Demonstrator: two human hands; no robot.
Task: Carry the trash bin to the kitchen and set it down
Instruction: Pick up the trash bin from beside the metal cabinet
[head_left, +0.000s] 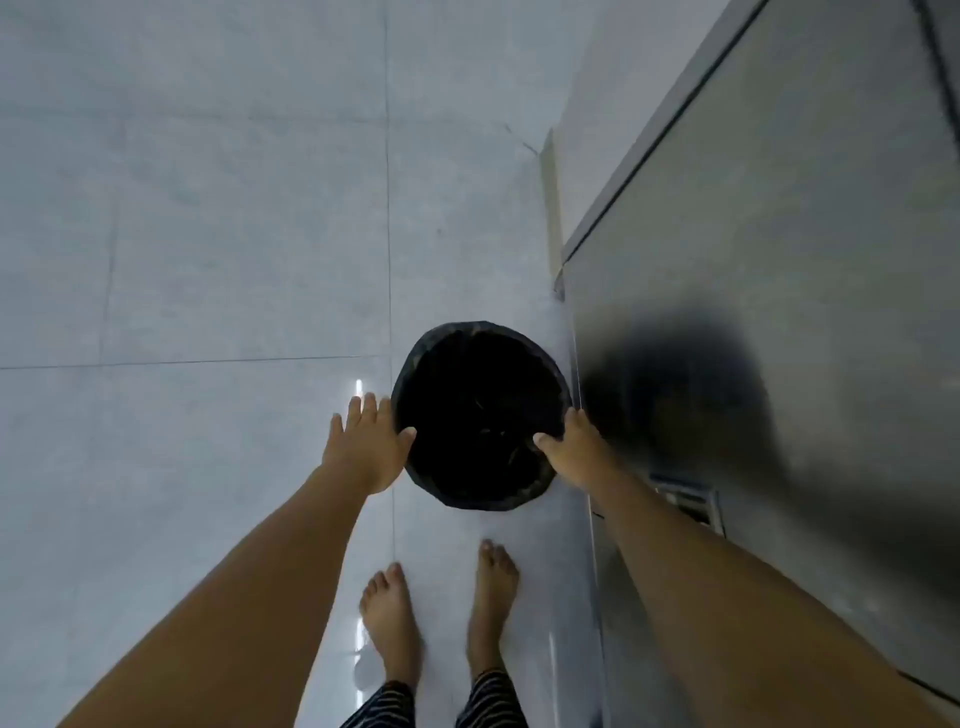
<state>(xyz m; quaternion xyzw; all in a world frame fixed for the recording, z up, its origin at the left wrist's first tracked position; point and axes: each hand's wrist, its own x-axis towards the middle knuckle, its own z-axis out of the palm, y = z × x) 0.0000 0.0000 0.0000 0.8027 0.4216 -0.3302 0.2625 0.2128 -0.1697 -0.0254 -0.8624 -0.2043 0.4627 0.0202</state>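
Straight below me is the trash bin (470, 329), round and lined with a black bag, its inside dark. My left hand (366, 447) lies against the bin's left side with the thumb hooked over the rim and the fingers stretched along the outside. My right hand (574, 444) grips the right rim, thumb inside the bin. The bin sits between both hands, close to the metal unit on the right. I cannot tell whether its base touches the floor.
A tall stainless-steel unit (779, 260) fills the right side, with a small vent grille (691, 501) low on its front. Pale glossy floor tiles (208, 234) spread to the left and ahead. My bare feet (389, 613) stand just behind the bin.
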